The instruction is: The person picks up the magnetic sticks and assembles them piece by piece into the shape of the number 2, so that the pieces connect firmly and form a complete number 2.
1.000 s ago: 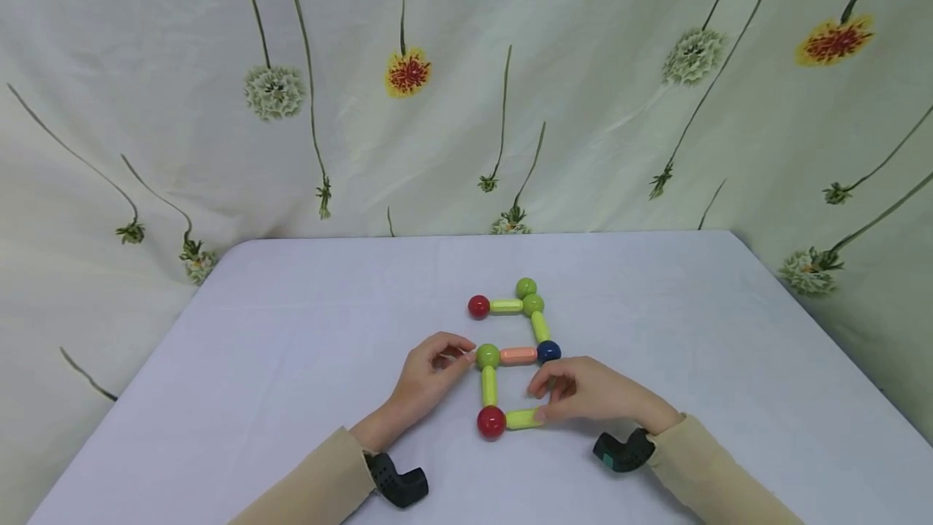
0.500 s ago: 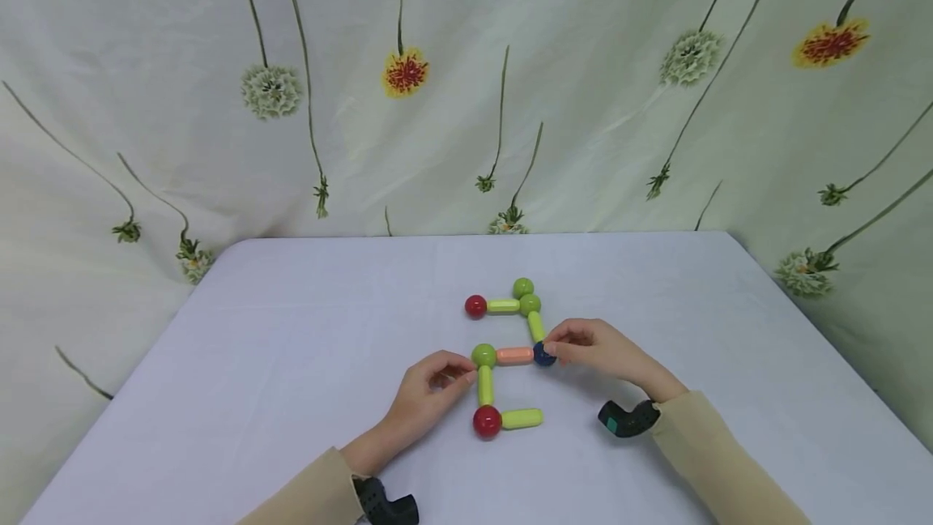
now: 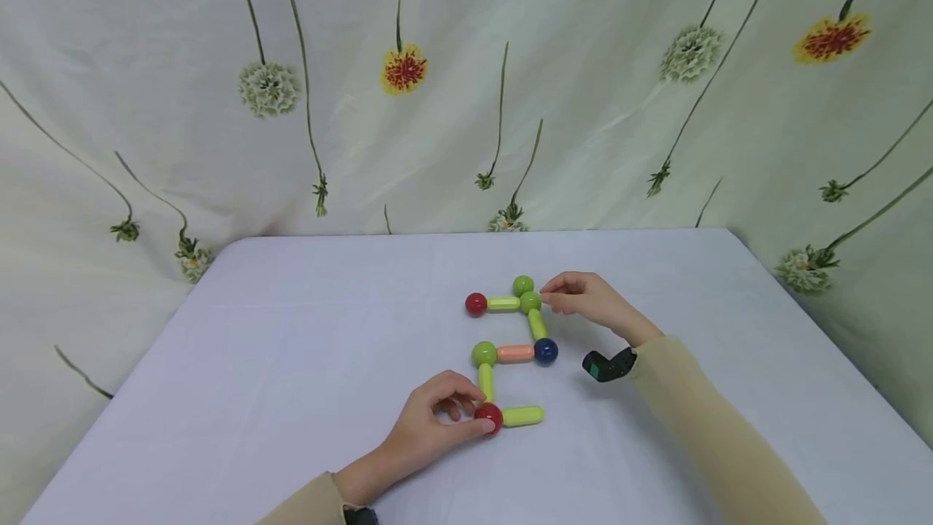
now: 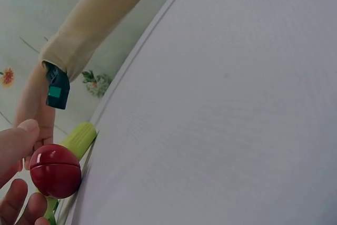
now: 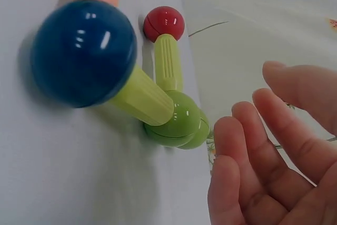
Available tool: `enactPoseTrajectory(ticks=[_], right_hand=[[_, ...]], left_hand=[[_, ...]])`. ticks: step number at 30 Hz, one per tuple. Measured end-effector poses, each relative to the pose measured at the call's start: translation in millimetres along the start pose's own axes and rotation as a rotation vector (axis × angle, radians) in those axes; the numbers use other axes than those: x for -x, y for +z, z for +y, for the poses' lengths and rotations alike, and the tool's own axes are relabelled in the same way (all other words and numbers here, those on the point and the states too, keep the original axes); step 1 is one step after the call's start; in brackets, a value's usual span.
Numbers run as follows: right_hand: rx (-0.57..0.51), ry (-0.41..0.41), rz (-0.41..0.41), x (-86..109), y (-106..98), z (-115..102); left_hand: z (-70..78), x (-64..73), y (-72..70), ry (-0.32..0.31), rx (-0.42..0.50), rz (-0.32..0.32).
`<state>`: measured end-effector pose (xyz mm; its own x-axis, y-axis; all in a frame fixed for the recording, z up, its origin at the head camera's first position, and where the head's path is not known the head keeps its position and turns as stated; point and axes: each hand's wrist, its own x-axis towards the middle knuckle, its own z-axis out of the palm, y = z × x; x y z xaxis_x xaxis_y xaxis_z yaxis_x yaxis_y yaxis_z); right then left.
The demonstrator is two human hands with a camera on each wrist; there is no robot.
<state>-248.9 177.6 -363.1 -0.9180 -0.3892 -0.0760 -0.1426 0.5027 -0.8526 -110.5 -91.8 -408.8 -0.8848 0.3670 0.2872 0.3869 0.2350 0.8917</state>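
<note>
In the head view, a flat figure of balls and short rods lies on the table. My left hand (image 3: 433,420) is at its near end, with thumb and forefinger at the sides of the near red ball (image 4: 55,171), pinching it. A yellow-green rod (image 3: 522,416) sticks out rightward from that ball. My right hand (image 3: 594,298) is just right of the far green ball (image 3: 530,302); in the right wrist view its fingers are relaxed, spread from the thumb, and hold nothing. Between the ends sit a blue ball (image 5: 84,54), a pink rod (image 3: 515,354) and another green ball (image 3: 484,354).
Beyond the right hand's ball is one more green ball (image 3: 523,285), touching it. A second red ball (image 3: 476,304) ends the far rod (image 3: 503,304). A white-covered table (image 3: 291,330) carries everything, backed by a flower-print cloth (image 3: 583,104).
My right hand has moved from the near rod past the blue ball to the far green balls. My left hand has come down from the middle green ball to the near red ball.
</note>
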Motion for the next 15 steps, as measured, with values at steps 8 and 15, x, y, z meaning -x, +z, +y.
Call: enactPoseTrajectory(ticks=[8,15], right_hand=[[0.01,0.06,0.029,-25.7,-1.9,-7.2],[0.053,0.112,0.08,-42.2,1.4,-1.5]], left_hand=[[-23.3,-2.5,0.3,-0.024,-0.066,-0.067],[-21.1,-2.4,1.2,-0.002,-0.067,-0.083]])
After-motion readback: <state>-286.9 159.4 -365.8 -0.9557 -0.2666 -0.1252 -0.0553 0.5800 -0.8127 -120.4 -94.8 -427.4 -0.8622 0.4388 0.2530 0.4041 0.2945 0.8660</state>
